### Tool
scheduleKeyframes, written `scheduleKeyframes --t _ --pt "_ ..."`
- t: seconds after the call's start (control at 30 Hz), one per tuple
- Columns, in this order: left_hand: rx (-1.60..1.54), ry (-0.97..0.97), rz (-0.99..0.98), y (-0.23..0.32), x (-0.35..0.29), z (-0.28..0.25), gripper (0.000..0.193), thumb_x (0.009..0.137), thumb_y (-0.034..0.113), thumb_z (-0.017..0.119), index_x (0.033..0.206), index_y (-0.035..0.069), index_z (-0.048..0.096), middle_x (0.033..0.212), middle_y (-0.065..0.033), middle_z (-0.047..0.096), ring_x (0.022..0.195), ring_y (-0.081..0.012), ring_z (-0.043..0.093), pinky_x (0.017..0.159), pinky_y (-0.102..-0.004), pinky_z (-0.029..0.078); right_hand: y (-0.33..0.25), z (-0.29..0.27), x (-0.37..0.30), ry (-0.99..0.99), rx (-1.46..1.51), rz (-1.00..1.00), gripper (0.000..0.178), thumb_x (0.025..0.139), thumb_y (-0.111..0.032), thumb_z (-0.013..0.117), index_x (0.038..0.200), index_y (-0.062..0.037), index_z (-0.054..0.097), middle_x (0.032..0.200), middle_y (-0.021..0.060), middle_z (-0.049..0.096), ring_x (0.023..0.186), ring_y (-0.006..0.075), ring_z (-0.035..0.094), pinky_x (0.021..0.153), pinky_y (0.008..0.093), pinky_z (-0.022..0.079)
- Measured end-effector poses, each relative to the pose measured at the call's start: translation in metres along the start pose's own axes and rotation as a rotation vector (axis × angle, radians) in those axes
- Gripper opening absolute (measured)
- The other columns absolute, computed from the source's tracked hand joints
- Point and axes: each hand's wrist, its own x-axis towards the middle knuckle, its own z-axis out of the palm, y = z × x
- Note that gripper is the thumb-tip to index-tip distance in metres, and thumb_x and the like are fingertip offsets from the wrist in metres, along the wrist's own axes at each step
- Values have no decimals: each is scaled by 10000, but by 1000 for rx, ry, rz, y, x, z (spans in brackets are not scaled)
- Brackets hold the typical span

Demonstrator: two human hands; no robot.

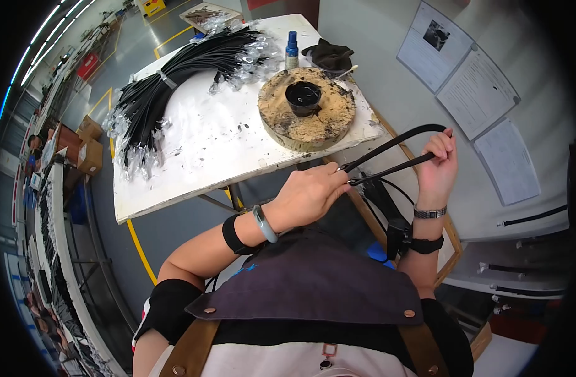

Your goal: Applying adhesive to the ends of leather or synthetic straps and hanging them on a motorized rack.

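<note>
A narrow black strap (382, 147), bent into a long loop, is stretched between my two hands in front of the table's near right corner. My left hand (314, 191) is closed around its metal-fitted ends, and small silver hardware shows beside the fingers. At the other end, my right hand (441, 161) pinches the strap near the bend, with its fingers curled. Past my left hand, a small black cup (304, 105) of dark, glossy liquid stands on a round, stained tan block (275, 116).
On the white table (194, 151) lies a tied bundle of black straps (175, 70) with plastic-wrapped ends. A blue-capped bottle (292, 50) and a dark cloth (329, 55) stand behind the block. Printed sheets (476, 94) hang on the right wall, above several straps (533, 216).
</note>
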Motion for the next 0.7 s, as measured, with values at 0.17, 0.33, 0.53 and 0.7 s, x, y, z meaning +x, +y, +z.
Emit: scheduleKeyframes --t 0.17,0.33,0.53,0.7 --pt "92 13 8 -14 -19 -15 139 836 161 541 769 47 498 717 -94 483 652 -290 528 543 -387 412 -1 -26 -16 104 -402 148 219 945 -175 423 1034 9 501 732 7 447 663 98 439 633 195 401" --pt "117 -78 -15 -26 -43 -19 154 851 182 525 771 51 508 700 -84 472 663 -273 536 546 -379 423 10 -31 -4 94 -1662 -12 374 899 -201 506 1215 -11 445 912 33 569 826 83 520 729 223 431" --pt "126 -71 0 -31 -56 -25 139 856 182 523 799 55 523 711 -83 469 674 -267 541 555 -376 430 76 40 58 -414 -1800 205 400 881 -211 539 1218 -11 457 853 16 570 756 77 515 636 198 438" --pt "52 -124 -30 -31 -67 -27 174 865 207 525 784 54 507 721 -101 466 635 -301 533 555 -399 435 119 37 100 -431 -1524 403 268 926 -264 456 977 -33 582 766 -4 523 671 48 468 580 194 421"
